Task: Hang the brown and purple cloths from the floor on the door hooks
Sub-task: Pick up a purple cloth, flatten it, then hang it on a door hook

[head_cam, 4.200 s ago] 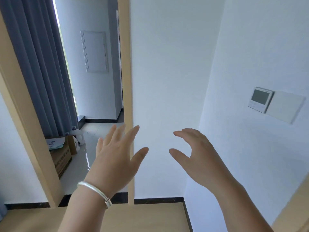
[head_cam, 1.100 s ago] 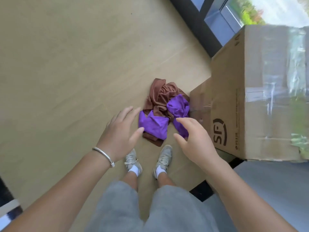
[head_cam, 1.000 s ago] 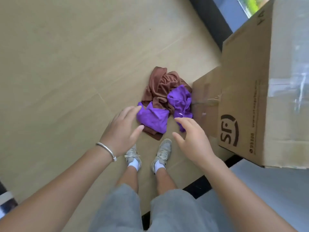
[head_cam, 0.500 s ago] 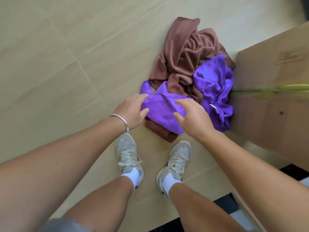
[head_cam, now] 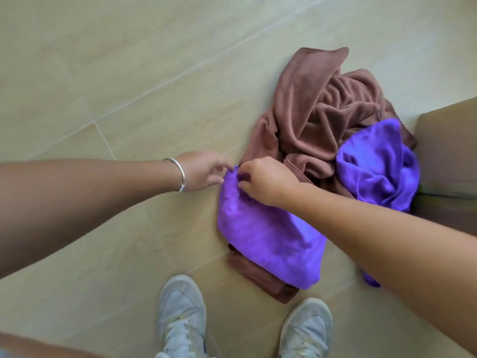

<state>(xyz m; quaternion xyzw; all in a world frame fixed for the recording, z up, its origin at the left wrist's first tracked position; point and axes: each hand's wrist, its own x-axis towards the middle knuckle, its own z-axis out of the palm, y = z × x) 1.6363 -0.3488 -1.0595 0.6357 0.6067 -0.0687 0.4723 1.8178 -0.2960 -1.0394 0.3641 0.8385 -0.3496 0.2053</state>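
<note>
Moved in closer since 0.5 s back: right hand (head_cam: 265, 180) and left hand (head_cam: 204, 174) both pinching purple cloth (head_cam: 268, 236) top corner. Lying on floor (head_cam: 116, 73), overlapping brown cloth (head_cam: 317, 109).

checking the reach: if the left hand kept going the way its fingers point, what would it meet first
The purple cloth: the left hand already touches its top corner, with the right hand just beyond.
</note>
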